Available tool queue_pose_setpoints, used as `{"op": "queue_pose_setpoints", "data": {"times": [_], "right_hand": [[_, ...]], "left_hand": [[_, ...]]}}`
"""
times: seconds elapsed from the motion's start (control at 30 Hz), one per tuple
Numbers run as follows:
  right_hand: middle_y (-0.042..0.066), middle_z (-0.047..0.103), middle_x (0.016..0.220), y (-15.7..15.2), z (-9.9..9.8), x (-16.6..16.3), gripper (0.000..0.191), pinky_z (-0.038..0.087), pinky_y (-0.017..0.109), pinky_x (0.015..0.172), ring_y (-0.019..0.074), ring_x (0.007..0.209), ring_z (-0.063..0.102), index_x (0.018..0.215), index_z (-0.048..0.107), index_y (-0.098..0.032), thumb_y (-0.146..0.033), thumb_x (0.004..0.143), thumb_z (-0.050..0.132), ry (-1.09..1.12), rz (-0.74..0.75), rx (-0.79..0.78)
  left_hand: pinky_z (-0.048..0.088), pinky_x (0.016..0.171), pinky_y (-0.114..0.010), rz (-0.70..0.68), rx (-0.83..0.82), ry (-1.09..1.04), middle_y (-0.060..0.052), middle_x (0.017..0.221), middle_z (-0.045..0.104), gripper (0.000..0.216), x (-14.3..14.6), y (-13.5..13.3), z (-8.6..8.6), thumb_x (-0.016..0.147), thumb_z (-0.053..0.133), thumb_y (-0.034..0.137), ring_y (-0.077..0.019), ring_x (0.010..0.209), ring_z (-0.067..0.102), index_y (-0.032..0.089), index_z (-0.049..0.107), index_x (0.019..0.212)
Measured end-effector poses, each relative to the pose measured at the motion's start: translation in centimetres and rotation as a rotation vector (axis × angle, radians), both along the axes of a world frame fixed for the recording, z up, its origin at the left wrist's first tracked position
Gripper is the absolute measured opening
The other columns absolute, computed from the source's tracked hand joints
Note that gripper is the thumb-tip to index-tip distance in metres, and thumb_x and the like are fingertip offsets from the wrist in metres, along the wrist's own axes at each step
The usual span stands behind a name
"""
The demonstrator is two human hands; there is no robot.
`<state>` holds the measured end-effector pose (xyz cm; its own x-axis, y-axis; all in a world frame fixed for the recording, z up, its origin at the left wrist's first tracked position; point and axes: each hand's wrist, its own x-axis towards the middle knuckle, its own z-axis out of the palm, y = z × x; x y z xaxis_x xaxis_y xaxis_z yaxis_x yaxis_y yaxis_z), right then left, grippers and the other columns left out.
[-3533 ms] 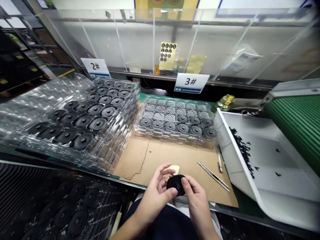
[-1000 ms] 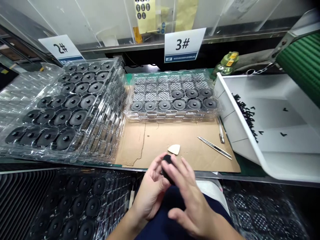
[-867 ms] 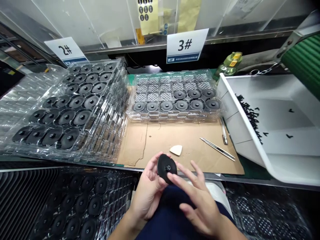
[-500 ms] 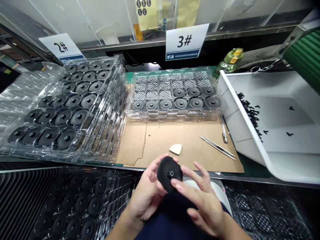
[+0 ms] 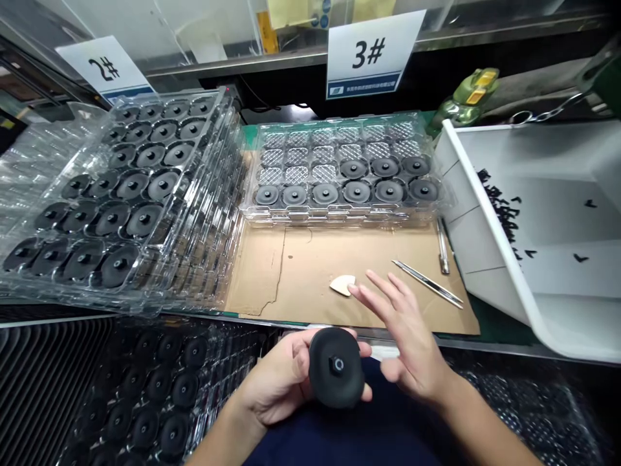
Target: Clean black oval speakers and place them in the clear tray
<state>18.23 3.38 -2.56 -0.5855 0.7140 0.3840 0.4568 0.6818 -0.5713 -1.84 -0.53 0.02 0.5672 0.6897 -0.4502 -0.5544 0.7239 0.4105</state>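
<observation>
Left hand: fingers curled, gripping black disc from below. Right hand: empty, fingers spread, near cream pick on cardboard.

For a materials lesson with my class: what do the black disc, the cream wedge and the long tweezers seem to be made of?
The black disc in the left hand looks like moulded rubber or plastic, matte with soft edges; the look cannot settle which. The cream wedge seems smooth plastic, faintly glossy. The tweezers look like polished steel, from their bright metallic glint.
</observation>
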Motion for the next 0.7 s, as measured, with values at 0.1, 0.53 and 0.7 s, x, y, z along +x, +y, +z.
{"op": "queue_pose_setpoints", "data": {"times": [0.1, 0.53, 0.7], "right_hand": [[0.006, 0.061, 0.126, -0.6, -0.4, 0.0, 0.08, 0.014, 0.051, 0.115, 0.0245, 0.135, 0.035, 0.148, 0.015, -0.02, -0.07, 0.086, 0.017, 0.028, 0.13, 0.029], [0.013, 0.059, 0.127, 0.9, -2.2, 0.0, 0.077, 0.023, 0.053, 0.11, 0.0267, 0.135, 0.036, 0.146, 0.017, -0.014, -0.066, 0.089, 0.017, 0.054, -0.03, -0.036], [0.009, 0.061, 0.126, 0.8, -3.1, 0.3, 0.076, 0.02, 0.05, 0.113, 0.0248, 0.133, 0.039, 0.147, 0.016, -0.017, -0.066, 0.089, 0.02, 0.047, 0.103, -0.022]], "left_hand": [[0.055, 0.07, -0.027, -0.006, -0.021, 0.015, -0.018, 0.102, 0.071, 0.068, 0.1, 0.1, -0.5, 0.06, 0.074, 0.054, -0.0235, 0.077, 0.071, 0.01, 0.065, 0.111], [0.054, 0.072, -0.026, -0.012, -0.1, 0.033, -0.015, 0.106, 0.069, 0.063, 0.4, 2.3, -1.3, 0.065, 0.073, 0.05, -0.0229, 0.083, 0.07, 0.011, 0.064, 0.113], [0.052, 0.077, -0.028, 0.0, -0.1, 0.043, -0.015, 0.099, 0.07, 0.061, 0.8, 3.2, -1.6, 0.064, 0.075, 0.047, -0.0232, 0.086, 0.069, 0.011, 0.064, 0.112]]}}
